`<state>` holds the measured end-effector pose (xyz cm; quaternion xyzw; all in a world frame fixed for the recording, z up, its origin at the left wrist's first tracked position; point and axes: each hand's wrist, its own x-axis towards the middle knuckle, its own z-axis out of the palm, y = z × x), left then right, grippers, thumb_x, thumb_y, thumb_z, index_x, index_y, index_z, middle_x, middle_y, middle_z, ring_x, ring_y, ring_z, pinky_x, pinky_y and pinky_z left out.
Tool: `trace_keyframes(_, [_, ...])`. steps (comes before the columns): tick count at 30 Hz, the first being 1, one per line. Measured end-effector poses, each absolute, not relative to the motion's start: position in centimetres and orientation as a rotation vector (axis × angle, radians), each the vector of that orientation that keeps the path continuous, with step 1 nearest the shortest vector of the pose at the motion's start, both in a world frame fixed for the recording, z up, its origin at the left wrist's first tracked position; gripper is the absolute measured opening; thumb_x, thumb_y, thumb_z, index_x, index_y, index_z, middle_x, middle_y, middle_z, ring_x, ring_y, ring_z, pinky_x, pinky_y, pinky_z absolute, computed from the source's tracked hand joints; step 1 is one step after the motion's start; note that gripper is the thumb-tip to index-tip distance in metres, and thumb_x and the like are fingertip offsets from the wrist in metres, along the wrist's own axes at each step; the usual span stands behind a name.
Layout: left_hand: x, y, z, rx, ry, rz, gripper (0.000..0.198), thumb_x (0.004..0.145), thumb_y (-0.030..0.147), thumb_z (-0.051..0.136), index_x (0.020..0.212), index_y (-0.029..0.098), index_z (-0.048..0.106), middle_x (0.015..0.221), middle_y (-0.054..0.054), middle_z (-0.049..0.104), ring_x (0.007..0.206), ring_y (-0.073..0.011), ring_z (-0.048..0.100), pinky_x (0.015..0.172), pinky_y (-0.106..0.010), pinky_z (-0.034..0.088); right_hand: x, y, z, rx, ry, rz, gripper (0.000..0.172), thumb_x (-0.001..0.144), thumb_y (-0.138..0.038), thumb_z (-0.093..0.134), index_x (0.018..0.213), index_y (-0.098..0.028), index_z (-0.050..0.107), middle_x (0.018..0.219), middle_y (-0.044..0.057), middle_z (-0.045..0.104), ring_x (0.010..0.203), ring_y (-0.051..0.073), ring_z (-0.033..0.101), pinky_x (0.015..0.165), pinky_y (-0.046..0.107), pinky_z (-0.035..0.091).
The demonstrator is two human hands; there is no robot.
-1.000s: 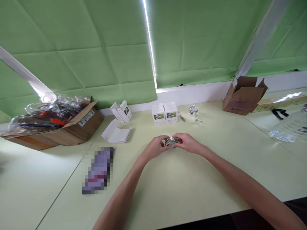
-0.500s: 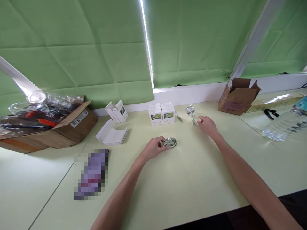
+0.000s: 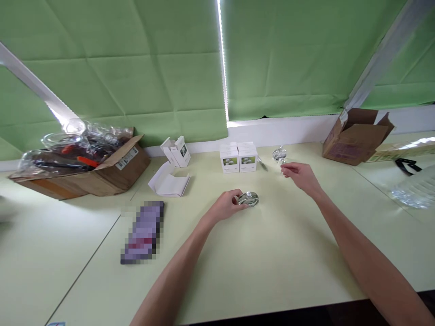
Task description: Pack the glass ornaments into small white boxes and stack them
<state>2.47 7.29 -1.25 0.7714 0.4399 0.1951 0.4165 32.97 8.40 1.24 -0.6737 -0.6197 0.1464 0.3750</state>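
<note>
My left hand (image 3: pixel 227 206) is curled around the left side of a shiny, oval metal piece with a small knob on top (image 3: pixel 250 199), which rests on the table. Farther back on the right, my right hand (image 3: pixel 303 177) is closed, thumb and fingertips pinching a small silver cylinder (image 3: pixel 283 171) that they partly cover. Just behind those fingertips stands another small silver piece (image 3: pixel 281 161). A second shiny metal piece of the same look (image 3: pixel 279 153) sits close to the wall.
Two white picture boxes (image 3: pixel 239 157) stand side by side, a thin pen-like item (image 3: pixel 262 164) beside them. Opened white packaging (image 3: pixel 172 184) lies left, near a blurred purple item (image 3: pixel 144 233). Cardboard boxes (image 3: pixel 117 174) flank both sides; a clear bottle (image 3: pixel 416 188) lies right.
My right hand has moved slightly inward and closed its fingertips on the small cylinder. My left hand keeps its hold on the metal piece. The whole view has shifted a little.
</note>
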Motion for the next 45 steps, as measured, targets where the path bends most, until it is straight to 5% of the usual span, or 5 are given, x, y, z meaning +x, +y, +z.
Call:
trace_keyframes(4, [2.6,7.3,-1.2,1.954,1.082,0.519,0.029,0.078,0.047,0.067,0.078,0.021,0.055,0.067,0.006,0.051,0.062,-0.0117,0.046,0.055,-0.023,0.034,27.5,5.5,2.8,-1.303,-1.668,0.671,0.029,0.085,-0.038,0.068,0.105,-0.018,0.073,0.094,0.007,0.077,0.08,0.021,0.072,0.075,0.035,0.059])
trace_keyframes(9, [2.6,7.3,-1.4,1.953,1.095,0.528,0.029,0.077,0.045,0.068,0.076,0.02,0.053,0.067,0.006,0.052,0.059,-0.0115,0.046,0.054,-0.023,0.033,23.0,3.6,2.5,-1.137,-1.87,0.473,0.016,0.09,-0.027,0.061,0.094,-0.022,0.076,0.093,0.006,0.076,0.082,0.021,0.071,0.07,0.033,0.057])
trace_keyframes(24, [2.8,7.2,-1.1,1.939,1.037,0.558,0.024,0.077,0.043,0.067,0.083,0.021,0.06,0.069,0.005,0.054,0.059,-0.0113,0.046,0.054,-0.024,0.035,22.8,3.7,1.0,-1.15,-1.976,0.389,0.018,0.094,-0.028,0.057,0.096,-0.024,0.074,0.095,0.007,0.074,0.072,0.018,0.066,0.063,0.033,0.054])
trace_keyframes(32, [2.8,7.1,-1.1,1.944,1.059,0.555,0.022,0.077,0.04,0.067,0.08,0.021,0.058,0.066,0.006,0.052,0.058,-0.0112,0.045,0.054,-0.023,0.033,22.6,3.9,1.8,-1.219,-2.143,0.324,0.015,0.095,-0.024,0.054,0.092,-0.021,0.068,0.092,0.008,0.07,0.083,0.021,0.064,0.067,0.032,0.05])
trace_keyframes(45, [2.8,7.0,-0.8,1.933,1.069,0.533,0.027,0.076,0.044,0.068,0.077,0.02,0.055,0.067,0.005,0.052,0.059,-0.0111,0.046,0.052,-0.023,0.032,22.3,4.7,3.2,-1.403,-1.834,0.873,0.015,0.078,-0.033,0.069,0.078,-0.019,0.067,0.071,0.002,0.067,0.065,0.016,0.059,0.057,0.029,0.045])
